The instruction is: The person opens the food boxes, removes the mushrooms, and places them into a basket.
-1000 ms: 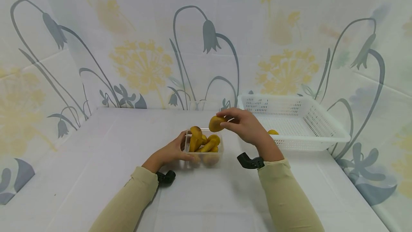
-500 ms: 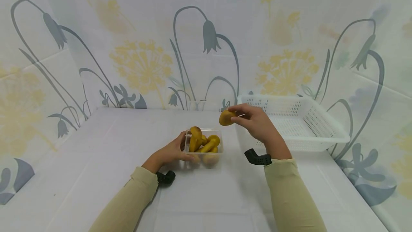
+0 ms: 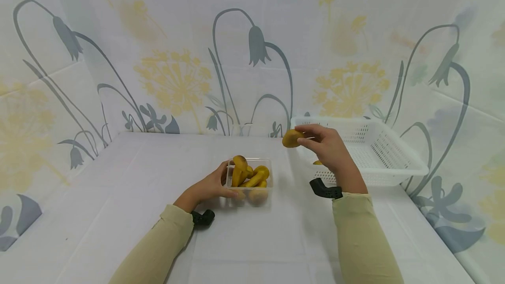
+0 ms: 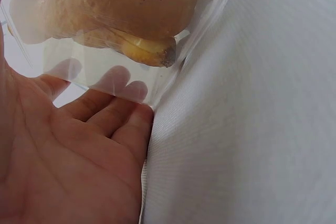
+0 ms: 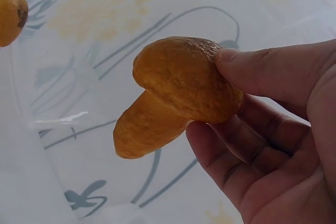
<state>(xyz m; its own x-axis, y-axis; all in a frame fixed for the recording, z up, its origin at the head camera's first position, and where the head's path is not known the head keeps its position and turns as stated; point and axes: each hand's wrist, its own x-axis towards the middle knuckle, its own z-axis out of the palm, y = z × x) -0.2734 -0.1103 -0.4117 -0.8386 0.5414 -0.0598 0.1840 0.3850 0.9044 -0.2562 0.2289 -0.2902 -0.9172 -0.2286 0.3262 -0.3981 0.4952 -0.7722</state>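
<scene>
In the head view my left hand (image 3: 209, 185) grips a clear plastic box (image 3: 269, 174) at its left side, thumb at the front. Several yellow mushrooms (image 3: 256, 175) are piled inside, one leaning above the rim. The left wrist view shows fingertips against the see-through wall, with a mushroom (image 4: 142, 3) bearing dark specks behind it. My right hand (image 3: 331, 148) pinches another yellow mushroom (image 5: 178, 82) by its cap between thumb and fingers, its stem pointing away. That hand is raised between the box and a white basket (image 3: 394, 171), overlapping the basket's near left corner.
Inside the perforated basket on the right, a bit of yellow (image 3: 317, 162) shows below my right hand. A clear cup (image 3: 241, 130) stands behind the box, near the patterned backdrop. A white cloth (image 3: 138, 240) covers the table.
My right hand has moved right and slightly up with the mushroom, from above the box toward the basket. The left hand and the box have stayed in place.
</scene>
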